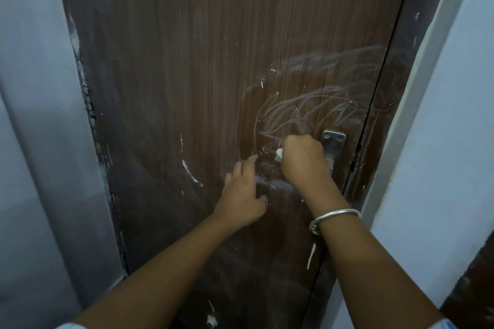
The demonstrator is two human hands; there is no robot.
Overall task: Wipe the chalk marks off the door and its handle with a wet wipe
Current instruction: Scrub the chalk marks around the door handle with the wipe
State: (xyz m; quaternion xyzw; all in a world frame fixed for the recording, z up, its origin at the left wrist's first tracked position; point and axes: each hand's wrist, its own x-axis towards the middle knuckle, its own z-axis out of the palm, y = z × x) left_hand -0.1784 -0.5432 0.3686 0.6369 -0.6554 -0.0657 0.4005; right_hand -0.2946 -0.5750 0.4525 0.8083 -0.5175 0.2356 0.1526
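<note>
The right hand is curled into a fist around a wadded white wet wipe, pressing it against the brown door just left of the metal handle plate. The left hand rests on the door beside it, fingers loosely spread, gripping nothing. Chalk marks loop above both hands, reaching right to the door's edge. A silver bangle circles the right wrist. Leftward the door lies broad and bare; the pale wall crowds in close on the right.
</note>
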